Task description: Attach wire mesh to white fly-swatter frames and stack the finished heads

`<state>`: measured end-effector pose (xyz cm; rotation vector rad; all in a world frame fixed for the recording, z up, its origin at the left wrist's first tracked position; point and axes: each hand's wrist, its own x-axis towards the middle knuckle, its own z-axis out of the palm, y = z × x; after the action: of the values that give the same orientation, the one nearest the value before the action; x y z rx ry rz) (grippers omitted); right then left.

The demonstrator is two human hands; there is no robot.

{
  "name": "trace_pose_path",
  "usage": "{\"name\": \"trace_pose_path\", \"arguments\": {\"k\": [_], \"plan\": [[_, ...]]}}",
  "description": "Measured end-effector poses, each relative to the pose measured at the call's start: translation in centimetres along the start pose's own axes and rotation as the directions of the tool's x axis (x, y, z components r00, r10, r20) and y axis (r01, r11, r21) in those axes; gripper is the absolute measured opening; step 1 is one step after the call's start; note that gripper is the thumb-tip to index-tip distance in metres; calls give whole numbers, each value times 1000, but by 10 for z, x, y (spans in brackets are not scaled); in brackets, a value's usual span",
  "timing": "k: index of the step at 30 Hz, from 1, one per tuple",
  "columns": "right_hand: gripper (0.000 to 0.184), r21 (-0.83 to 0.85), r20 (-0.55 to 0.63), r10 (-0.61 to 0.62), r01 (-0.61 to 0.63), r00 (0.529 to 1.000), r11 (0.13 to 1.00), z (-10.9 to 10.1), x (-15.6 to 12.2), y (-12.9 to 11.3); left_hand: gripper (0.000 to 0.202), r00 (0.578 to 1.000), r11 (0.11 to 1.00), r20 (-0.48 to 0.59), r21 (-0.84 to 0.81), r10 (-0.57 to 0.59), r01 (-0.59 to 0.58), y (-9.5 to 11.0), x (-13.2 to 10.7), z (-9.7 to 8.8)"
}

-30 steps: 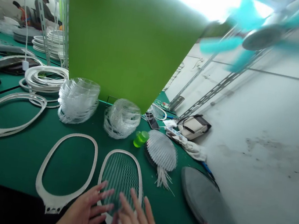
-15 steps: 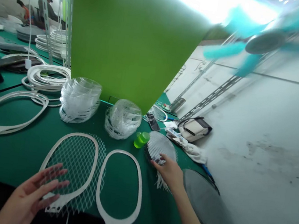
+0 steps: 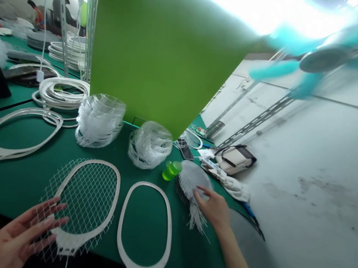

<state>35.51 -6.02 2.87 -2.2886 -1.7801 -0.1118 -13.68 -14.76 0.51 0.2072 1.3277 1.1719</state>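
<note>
My left hand (image 3: 21,236) hovers with spread fingers at the lower left edge of a diamond-weave plastic mesh (image 3: 86,201), which lies over a white oval racket-shaped frame (image 3: 93,162). To its right sits a bare white oval frame (image 3: 119,232). My right hand (image 3: 213,207) rests its fingertips on a heap of white mesh (image 3: 192,181) with a frayed fringe of strands (image 3: 197,218) hanging below it. That hand grips nothing that I can see.
Two stacks of clear plastic rings (image 3: 100,121) stand behind the frames, beside a green-capped bottle (image 3: 171,170). A grey oval pad (image 3: 244,236) lies at right, with a phone (image 3: 185,149) and bag (image 3: 235,159) further back. A green board (image 3: 164,47) rises beyond.
The mesh now lies on the left frame, and the frame that held fine mesh is bare. My right hand has moved onto the mesh heap, and my left has moved left.
</note>
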Motion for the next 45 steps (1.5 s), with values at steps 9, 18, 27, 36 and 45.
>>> {"name": "trace_pose_path", "arguments": {"k": [9,18,27,36,45], "plan": [[31,-82,-305,130,-162,943,983,-10,8,-6,74,996,999,-81,-19,-43,42,16,-15,20],[45,-58,-479,211,-270,852,961,-13,3,-6,65,999,999,10,29,42,-43,8,-6,5],[43,75,-616,281,-300,736,951,-11,21,26,68,997,998,52,14,63,-63,5,-4,1],[38,-13,-257,-29,27,966,1000,24,-4,10,70,999,999,5,-15,45,-45,6,-5,0],[40,105,-26,-78,80,997,991,11,-3,13,73,999,999,-11,6,31,-31,6,-6,7]]}}
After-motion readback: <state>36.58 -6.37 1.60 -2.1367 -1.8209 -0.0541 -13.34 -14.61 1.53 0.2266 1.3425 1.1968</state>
